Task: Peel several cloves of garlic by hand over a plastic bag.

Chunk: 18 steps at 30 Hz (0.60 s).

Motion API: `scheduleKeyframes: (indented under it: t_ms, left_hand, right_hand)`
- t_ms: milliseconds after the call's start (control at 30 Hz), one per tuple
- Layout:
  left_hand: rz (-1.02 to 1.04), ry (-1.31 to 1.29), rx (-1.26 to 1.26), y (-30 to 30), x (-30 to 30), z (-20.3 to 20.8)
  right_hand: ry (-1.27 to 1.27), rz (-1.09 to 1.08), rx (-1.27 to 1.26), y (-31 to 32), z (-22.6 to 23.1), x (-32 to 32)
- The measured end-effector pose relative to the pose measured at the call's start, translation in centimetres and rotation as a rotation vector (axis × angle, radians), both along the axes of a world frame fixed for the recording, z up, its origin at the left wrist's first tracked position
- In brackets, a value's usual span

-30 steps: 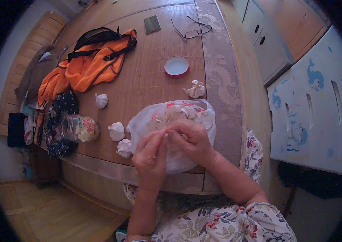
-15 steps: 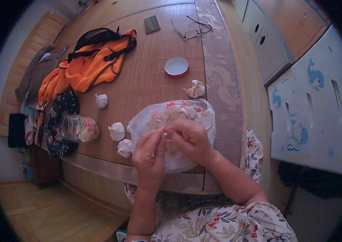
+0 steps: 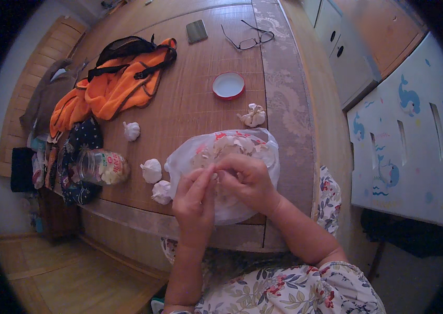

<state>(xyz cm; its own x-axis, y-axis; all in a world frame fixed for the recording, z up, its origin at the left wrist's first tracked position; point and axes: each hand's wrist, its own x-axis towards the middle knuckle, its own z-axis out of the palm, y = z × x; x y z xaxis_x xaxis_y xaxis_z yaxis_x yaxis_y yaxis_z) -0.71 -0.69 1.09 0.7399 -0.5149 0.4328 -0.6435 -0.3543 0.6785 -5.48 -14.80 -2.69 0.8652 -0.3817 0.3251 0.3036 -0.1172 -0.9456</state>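
My left hand (image 3: 194,199) and my right hand (image 3: 252,182) meet over a white plastic bag (image 3: 179,153), fingertips pinched together. Between them shows a bit of a small pale garlic clove (image 3: 214,177), mostly covered by the fingers. Papery garlic skins (image 3: 234,144) lie on the bag just beyond my hands. Left of the bag sit two whole garlic bulbs, one bulb (image 3: 151,171) a little farther off than the other bulb (image 3: 161,192). Another garlic bulb (image 3: 131,131) rests farther left, and a partly broken-up bulb (image 3: 253,115) lies behind the bag.
A clear jar (image 3: 103,167) holding pale cloves lies on its side at the left, by a dark patterned cloth (image 3: 86,137). Beyond are a red-rimmed lid (image 3: 229,86), an orange garment (image 3: 122,91), a phone-like flat object (image 3: 197,31) and eyeglasses (image 3: 247,43). A whale-decorated white panel (image 3: 410,136) stands right.
My fingers have shifted slightly around the clove, and less of it shows now. The bag, bulbs and jar stay where they were.
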Motion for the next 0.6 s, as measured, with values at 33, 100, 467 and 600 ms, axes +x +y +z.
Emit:
scheduleKeyframes:
  t_ms: [33,100,467,600]
  left_hand:
    - [-0.001,0.001,0.0,-0.03,-0.02,0.03]
    - [0.008,-0.018,0.013,-0.09,-0.05,0.11]
    - [0.015,0.184,-0.09,-0.24,-0.09,0.13]
    - [0.015,0.425,-0.134,0.13,0.25,0.07]
  right_hand:
    - [0.001,-0.001,0.0,-0.01,-0.06,0.02]
    - [-0.01,-0.025,-0.018,0.03,-0.17,0.14]
    - [0.007,-0.07,0.006,0.63,0.28,0.17]
    - [-0.01,-0.011,0.021,0.42,-0.28,0.26]
